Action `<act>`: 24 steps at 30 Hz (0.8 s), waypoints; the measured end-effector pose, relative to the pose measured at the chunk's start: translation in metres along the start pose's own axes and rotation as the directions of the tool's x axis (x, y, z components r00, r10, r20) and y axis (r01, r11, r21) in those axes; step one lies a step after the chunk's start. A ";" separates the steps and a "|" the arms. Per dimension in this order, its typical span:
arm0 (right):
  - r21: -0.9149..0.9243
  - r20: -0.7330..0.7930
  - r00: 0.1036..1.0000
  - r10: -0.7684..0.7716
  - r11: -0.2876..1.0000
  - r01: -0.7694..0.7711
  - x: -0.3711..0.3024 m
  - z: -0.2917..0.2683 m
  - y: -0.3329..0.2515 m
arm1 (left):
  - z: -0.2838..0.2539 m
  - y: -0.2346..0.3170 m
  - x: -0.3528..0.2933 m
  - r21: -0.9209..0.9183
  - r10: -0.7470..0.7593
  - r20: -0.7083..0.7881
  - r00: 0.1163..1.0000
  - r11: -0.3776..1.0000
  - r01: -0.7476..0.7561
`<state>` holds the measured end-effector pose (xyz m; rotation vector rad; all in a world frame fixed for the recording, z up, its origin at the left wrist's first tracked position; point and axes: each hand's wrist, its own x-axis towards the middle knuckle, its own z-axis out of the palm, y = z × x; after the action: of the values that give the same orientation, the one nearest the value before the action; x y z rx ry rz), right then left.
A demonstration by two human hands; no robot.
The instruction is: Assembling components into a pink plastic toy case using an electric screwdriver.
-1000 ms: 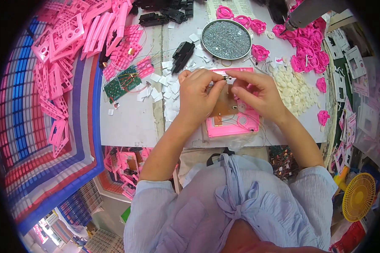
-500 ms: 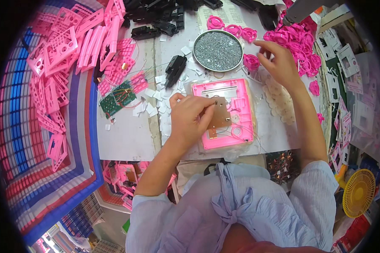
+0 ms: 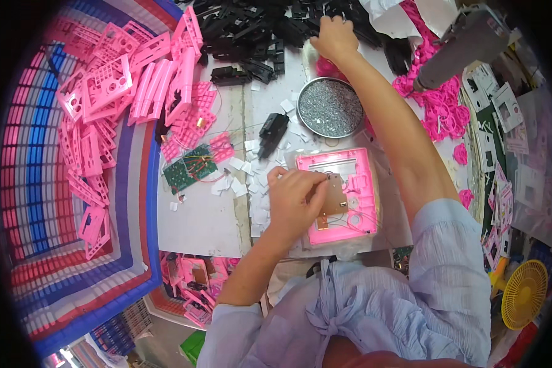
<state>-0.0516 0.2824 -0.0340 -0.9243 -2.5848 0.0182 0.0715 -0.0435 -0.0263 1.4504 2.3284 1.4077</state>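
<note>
My left hand (image 3: pixel 295 201) pinches the upper edge of a brown circuit board (image 3: pixel 333 199) between thumb and fingers. The board lies over a pink plastic housing (image 3: pixel 343 234), and thin wires run from it. Farther off, my right hand (image 3: pixel 337 38) is stretched out to a heap of black plastic parts (image 3: pixel 245 27). Its fingers are curled, and the fingertips are hidden, so what they hold cannot be made out. A round metal dish of small screws (image 3: pixel 330 107) sits under my right forearm. One black part (image 3: pixel 272 134) lies apart, left of the dish.
A grey powered screwdriver (image 3: pixel 463 52) hangs at the upper right over a heap of pink rings (image 3: pixel 441 110). White paper-like squares (image 3: pixel 260 205) and a green circuit board (image 3: pixel 190 168) lie to the left. Pink panels (image 3: pixel 107 89) fill a striped-lined bin (image 3: pixel 126 227).
My right hand has moved from beside the screw dish up to the black parts. The left hand keeps its pinch on the brown board. The whole view has shifted.
</note>
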 end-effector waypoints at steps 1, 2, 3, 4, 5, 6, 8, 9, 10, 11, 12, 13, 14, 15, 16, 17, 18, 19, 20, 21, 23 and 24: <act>-0.004 -0.145 0.989 0.025 1.000 -0.026 0.006 0.011 0.001 | 0.000 0.001 -0.001 0.000 -0.007 0.000 1.000 1.000 0.007; -0.013 -0.152 0.988 0.014 1.000 -0.017 0.013 0.027 0.012 | 0.003 0.002 0.000 -0.003 -0.010 0.010 1.000 1.000 0.010; 0.006 -0.075 0.997 0.024 1.000 -0.024 0.024 0.044 0.026 | 0.006 0.001 0.002 -0.013 -0.008 0.021 1.000 1.000 0.008; 0.022 0.002 0.999 0.036 0.999 -0.036 0.034 0.058 0.045 | 0.009 0.001 0.004 -0.020 -0.012 0.038 0.999 1.000 0.013; 0.050 0.094 0.995 0.024 0.998 -0.029 0.036 0.060 0.044 | 0.009 0.000 0.001 -0.016 -0.003 -0.001 1.000 1.000 0.003; 0.023 0.042 0.999 0.009 1.000 -0.010 0.037 0.061 0.047 | 0.010 -0.002 0.001 -0.015 0.011 -0.035 0.999 1.000 -0.012; 0.402 -0.112 0.967 0.230 0.900 -0.168 0.029 0.057 0.039 | 0.011 -0.004 0.004 -0.030 -0.016 -0.058 0.998 0.999 0.014; 0.586 -0.138 0.924 0.356 0.782 -0.214 0.017 0.046 0.024 | 0.009 -0.005 0.002 -0.035 -0.038 -0.075 0.996 0.999 0.035; 0.671 -0.168 0.920 0.354 0.725 -0.156 0.002 0.029 0.013 | 0.009 -0.006 0.001 -0.046 -0.052 -0.094 0.994 0.998 0.048; 0.841 -0.071 0.969 0.235 0.537 -0.069 -0.026 0.003 -0.008 | 0.007 -0.009 -0.001 -0.054 -0.072 -0.120 0.990 0.996 0.066; 0.952 -0.013 0.995 0.099 0.306 -0.018 -0.061 -0.032 -0.022 | 0.004 -0.011 -0.004 -0.045 -0.071 -0.137 0.988 0.997 0.065; 0.949 -0.004 1.000 -0.010 0.315 0.007 -0.097 -0.067 -0.021 | 0.003 -0.014 -0.006 -0.040 -0.067 -0.142 0.988 0.997 0.062; 0.943 0.004 0.993 -0.118 0.331 0.035 -0.131 -0.099 -0.010 | 0.004 -0.015 -0.007 -0.046 -0.060 -0.149 0.987 0.997 0.054; 0.950 0.027 0.988 -0.150 0.311 0.022 -0.158 -0.121 0.004 | 0.004 -0.015 -0.008 -0.045 -0.057 -0.154 0.986 0.998 0.050; 0.955 0.050 0.983 -0.176 0.296 0.004 -0.185 -0.140 0.022 | 0.005 -0.014 -0.008 -0.054 -0.069 -0.148 0.987 0.997 0.062; 0.953 0.192 0.958 -0.214 0.275 -0.129 -0.206 -0.155 0.044 | 0.002 -0.013 -0.010 -0.049 -0.074 -0.153 0.985 0.997 0.067; 0.929 0.326 0.912 -0.250 0.266 -0.259 -0.220 -0.168 0.060 | 0.000 -0.013 -0.009 -0.051 -0.075 -0.158 0.985 0.996 0.068; 0.871 0.480 0.839 -0.255 0.249 -0.423 -0.230 -0.176 0.060 | 0.000 -0.014 -0.009 -0.053 -0.075 -0.158 0.985 0.996 0.067; 0.782 0.622 0.741 -0.253 0.231 -0.578 -0.240 -0.183 0.063 | 0.002 -0.014 -0.007 -0.049 -0.067 -0.140 0.988 0.997 0.061; 0.667 0.743 0.619 -0.255 0.211 -0.714 -0.246 -0.186 0.066 | 0.003 -0.014 -0.004 -0.054 -0.041 -0.119 0.992 0.998 0.035; 0.521 0.829 0.470 -0.302 0.113 -0.846 -0.255 -0.164 0.060 | 0.004 -0.013 0.000 -0.060 0.014 -0.080 0.997 0.998 -0.019; 0.499 0.848 0.431 -0.309 0.187 -0.846 -0.254 -0.163 0.053 | 0.000 -0.012 0.002 -0.074 0.019 -0.015 1.000 0.997 -0.020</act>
<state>0.2195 0.1493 0.0173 -0.9769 -1.9627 2.6100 0.0623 -0.0440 -0.0339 1.4521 2.2506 1.4968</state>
